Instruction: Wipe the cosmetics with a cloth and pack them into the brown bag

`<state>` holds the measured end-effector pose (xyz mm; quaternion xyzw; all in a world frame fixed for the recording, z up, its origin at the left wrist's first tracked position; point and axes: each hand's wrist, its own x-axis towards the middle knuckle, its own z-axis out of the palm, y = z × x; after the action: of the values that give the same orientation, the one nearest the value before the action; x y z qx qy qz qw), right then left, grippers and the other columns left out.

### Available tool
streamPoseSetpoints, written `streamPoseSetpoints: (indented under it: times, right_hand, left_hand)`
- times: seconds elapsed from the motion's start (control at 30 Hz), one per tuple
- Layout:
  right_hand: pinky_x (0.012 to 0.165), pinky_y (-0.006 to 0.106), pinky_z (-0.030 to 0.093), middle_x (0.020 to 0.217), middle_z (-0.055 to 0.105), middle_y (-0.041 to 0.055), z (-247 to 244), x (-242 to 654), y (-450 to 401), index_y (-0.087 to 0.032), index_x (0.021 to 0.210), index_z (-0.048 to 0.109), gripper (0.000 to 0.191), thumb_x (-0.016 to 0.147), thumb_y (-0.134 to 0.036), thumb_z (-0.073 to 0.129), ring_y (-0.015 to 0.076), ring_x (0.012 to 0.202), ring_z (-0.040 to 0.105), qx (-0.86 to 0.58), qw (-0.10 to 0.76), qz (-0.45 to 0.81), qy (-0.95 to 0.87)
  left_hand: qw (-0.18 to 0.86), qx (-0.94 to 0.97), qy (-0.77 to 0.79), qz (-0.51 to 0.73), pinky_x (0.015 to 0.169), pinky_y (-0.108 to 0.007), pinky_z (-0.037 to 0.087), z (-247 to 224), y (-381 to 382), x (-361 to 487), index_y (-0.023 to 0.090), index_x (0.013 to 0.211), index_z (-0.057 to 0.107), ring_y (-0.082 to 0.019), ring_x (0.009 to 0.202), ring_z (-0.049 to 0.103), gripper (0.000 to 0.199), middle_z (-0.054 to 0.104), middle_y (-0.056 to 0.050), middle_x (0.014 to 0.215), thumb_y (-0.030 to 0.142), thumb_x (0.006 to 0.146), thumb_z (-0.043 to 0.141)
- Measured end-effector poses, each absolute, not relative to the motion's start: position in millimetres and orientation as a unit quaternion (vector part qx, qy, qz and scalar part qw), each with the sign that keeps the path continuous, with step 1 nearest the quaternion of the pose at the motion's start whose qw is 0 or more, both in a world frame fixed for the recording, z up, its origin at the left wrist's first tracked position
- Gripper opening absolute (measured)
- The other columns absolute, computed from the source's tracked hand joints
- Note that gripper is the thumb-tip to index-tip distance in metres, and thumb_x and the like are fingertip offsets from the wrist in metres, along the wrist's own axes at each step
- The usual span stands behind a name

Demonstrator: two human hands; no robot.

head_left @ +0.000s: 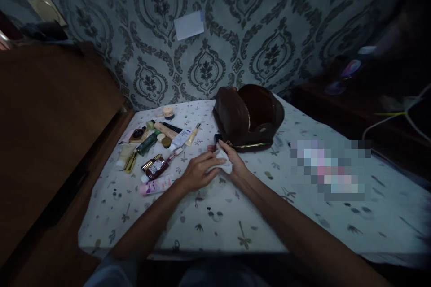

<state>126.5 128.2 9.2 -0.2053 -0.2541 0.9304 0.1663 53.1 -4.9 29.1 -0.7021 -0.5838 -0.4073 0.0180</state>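
Dark-capped cosmetic (218, 137) snug in right hand (237, 161), prob for steadiness; white tissue (226, 162) pinched in left hand (199, 171), brown bag (231, 111) at one o'clock.

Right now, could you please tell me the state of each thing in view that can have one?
Brown bag: upright, unzipped, open
White cloth: crumpled, held
Dark-topped item: held, partly hidden
Left hand: closed on the white cloth
Right hand: apparently gripping the dark-topped item
Dark red bottle: lying on its side
Pink tube: lying flat
Beige-topped jar: upright

Dimly lit damask wallpaper (232, 38)
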Motion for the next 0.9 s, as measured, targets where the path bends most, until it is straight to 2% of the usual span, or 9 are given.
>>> streamPoseSetpoints:
  times: [0.1,0.23,0.4,0.6,0.77,0.9]
  right_hand:
    - [0.046,0.019,0.052,0.064,0.071,0.0035,10.5,126.7,125.7,-0.014,0.070,0.065,0.022,0.086,-0.029,0.062,0.0127,0.055,0.066,-0.203,0.151,0.938,-0.237]
    - [0.039,0.015,0.046,0.060,0.069,-0.0003,13.8,127.2,120.6,-0.015,0.072,0.064,0.019,0.088,-0.025,0.060,0.0084,0.047,0.060,-0.194,0.128,0.950,-0.210]
    - [0.046,0.016,0.051,0.062,0.069,-0.0022,10.8,123.2,113.8,-0.018,0.078,0.065,0.011,0.087,-0.021,0.058,0.0093,0.051,0.061,-0.187,0.154,0.940,-0.240]
    - [0.046,0.020,0.051,0.062,0.068,-0.0014,11.3,127.2,106.2,-0.018,0.082,0.069,0.008,0.081,-0.026,0.069,0.0110,0.051,0.060,-0.186,0.138,0.926,-0.299]
    - [0.049,0.020,0.052,0.069,0.070,-0.0037,12.1,128.2,106.8,-0.021,0.081,0.069,0.012,0.073,-0.023,0.077,0.0106,0.056,0.062,-0.185,0.182,0.919,-0.298]
    - [0.053,0.021,0.054,0.074,0.072,-0.0036,9.8,125.3,112.7,-0.022,0.083,0.068,0.010,0.075,-0.022,0.075,0.0108,0.060,0.064,-0.189,0.206,0.919,-0.278]
  left_hand:
    - [0.021,-0.692,-0.591,-0.414,0.077,-0.029,0.052,27.6,-4.5,52.2,0.019,0.119,0.065,-0.017,0.086,0.060,0.029,0.060,-0.007,0.091,0.026,0.095,0.050]
    - [0.029,-0.661,-0.611,-0.434,0.081,-0.030,0.051,26.0,-3.9,49.8,0.020,0.122,0.063,-0.018,0.091,0.059,0.031,0.060,-0.007,0.096,0.028,0.096,0.048]
    - [0.054,-0.606,-0.641,-0.468,0.079,-0.030,0.048,25.1,-2.6,41.8,0.021,0.126,0.061,-0.017,0.086,0.057,0.034,0.056,-0.005,0.091,0.029,0.096,0.047]
    - [0.062,-0.524,-0.692,-0.493,0.086,-0.033,0.046,26.6,-2.3,28.9,0.021,0.129,0.059,-0.018,0.092,0.056,0.036,0.055,-0.005,0.093,0.030,0.097,0.046]
    - [0.055,-0.526,-0.695,-0.486,0.085,-0.033,0.046,24.5,-1.9,27.8,0.022,0.129,0.059,-0.019,0.091,0.056,0.036,0.055,-0.004,0.092,0.030,0.096,0.046]
    - [0.048,-0.574,-0.679,-0.455,0.082,-0.032,0.047,23.8,-2.8,36.3,0.021,0.129,0.059,-0.018,0.088,0.056,0.036,0.055,-0.005,0.092,0.028,0.096,0.047]
